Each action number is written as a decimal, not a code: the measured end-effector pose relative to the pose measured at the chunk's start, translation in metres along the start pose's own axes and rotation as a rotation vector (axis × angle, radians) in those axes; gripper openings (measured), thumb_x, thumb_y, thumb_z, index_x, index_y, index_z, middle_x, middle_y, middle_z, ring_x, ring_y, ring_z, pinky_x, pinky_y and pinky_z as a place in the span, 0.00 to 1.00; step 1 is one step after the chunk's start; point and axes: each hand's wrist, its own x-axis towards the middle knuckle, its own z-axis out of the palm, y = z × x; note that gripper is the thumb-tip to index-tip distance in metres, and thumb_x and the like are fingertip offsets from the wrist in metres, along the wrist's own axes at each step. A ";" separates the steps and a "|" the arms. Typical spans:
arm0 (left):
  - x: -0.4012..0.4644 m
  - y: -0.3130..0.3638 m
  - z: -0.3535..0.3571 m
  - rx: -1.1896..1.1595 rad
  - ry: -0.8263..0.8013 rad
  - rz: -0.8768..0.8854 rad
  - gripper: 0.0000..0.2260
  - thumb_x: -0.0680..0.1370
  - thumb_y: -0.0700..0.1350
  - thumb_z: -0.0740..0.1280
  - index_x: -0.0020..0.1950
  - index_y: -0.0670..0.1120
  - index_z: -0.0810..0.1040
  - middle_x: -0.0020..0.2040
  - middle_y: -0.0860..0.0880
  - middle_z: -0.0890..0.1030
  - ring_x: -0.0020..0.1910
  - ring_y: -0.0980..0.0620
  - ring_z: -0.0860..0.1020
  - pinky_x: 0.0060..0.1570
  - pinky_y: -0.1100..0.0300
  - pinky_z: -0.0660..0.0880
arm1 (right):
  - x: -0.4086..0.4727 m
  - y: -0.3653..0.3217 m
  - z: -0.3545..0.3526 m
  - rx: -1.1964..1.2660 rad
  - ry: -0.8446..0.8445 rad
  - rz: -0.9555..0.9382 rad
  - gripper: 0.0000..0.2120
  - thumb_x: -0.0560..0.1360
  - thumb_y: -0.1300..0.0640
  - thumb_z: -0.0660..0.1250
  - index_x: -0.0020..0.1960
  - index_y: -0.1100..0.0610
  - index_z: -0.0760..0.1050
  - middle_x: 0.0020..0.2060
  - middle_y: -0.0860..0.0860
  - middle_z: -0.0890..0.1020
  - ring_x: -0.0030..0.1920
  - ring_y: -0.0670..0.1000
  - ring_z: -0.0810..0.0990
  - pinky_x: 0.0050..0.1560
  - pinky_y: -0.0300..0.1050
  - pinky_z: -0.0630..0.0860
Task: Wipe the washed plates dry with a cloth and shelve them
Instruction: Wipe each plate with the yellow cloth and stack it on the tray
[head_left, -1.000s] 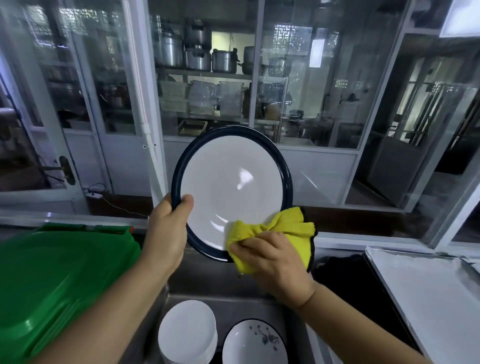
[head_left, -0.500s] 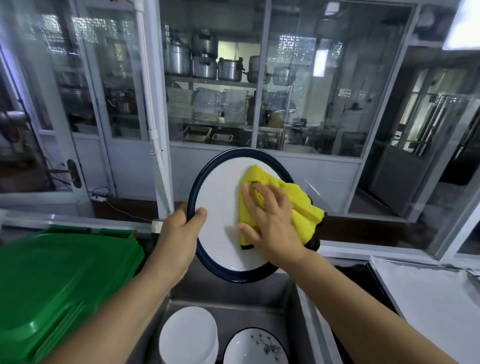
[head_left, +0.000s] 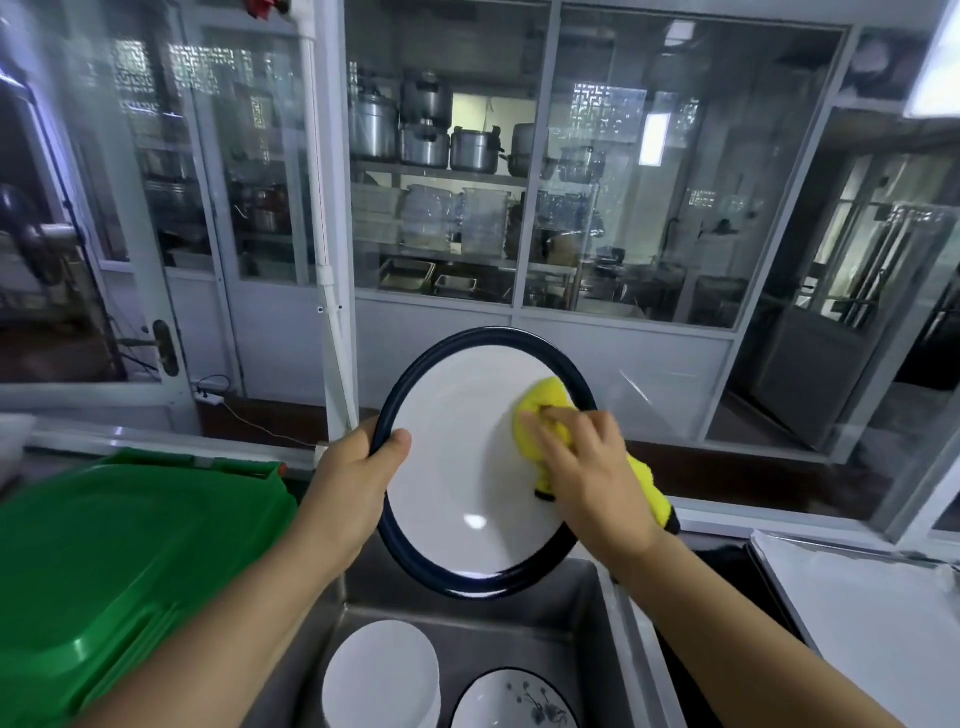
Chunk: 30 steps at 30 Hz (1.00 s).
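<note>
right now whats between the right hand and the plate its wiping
The yellow cloth lies bunched between the right hand and the plate, pressed to its white face, as the head view shows.

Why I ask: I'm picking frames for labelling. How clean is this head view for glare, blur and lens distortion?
Head view: a small glare spot on the plate low in its white face; reflections streak the glass partition; window frames bow toward the edges; the right hand and yellow cloth look slightly soft.
</note>
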 end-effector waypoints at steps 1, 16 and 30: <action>0.000 0.000 -0.001 0.001 -0.001 -0.008 0.08 0.80 0.47 0.62 0.46 0.47 0.79 0.45 0.43 0.82 0.49 0.42 0.79 0.54 0.47 0.74 | 0.007 0.002 -0.004 -0.002 0.052 0.049 0.30 0.66 0.70 0.70 0.67 0.58 0.71 0.59 0.57 0.71 0.48 0.58 0.67 0.48 0.55 0.74; -0.006 0.006 -0.006 0.348 -0.119 0.157 0.15 0.74 0.58 0.60 0.47 0.48 0.78 0.42 0.40 0.81 0.44 0.41 0.79 0.48 0.43 0.75 | 0.113 -0.007 -0.051 0.339 -0.639 0.218 0.24 0.68 0.46 0.75 0.62 0.40 0.73 0.51 0.45 0.80 0.51 0.51 0.76 0.51 0.47 0.74; -0.001 -0.012 -0.022 0.102 -0.095 0.019 0.06 0.80 0.45 0.63 0.50 0.54 0.79 0.47 0.51 0.83 0.52 0.49 0.79 0.58 0.52 0.73 | 0.056 0.011 -0.047 0.810 -0.530 0.783 0.12 0.70 0.58 0.75 0.52 0.56 0.79 0.45 0.59 0.83 0.39 0.49 0.80 0.46 0.48 0.79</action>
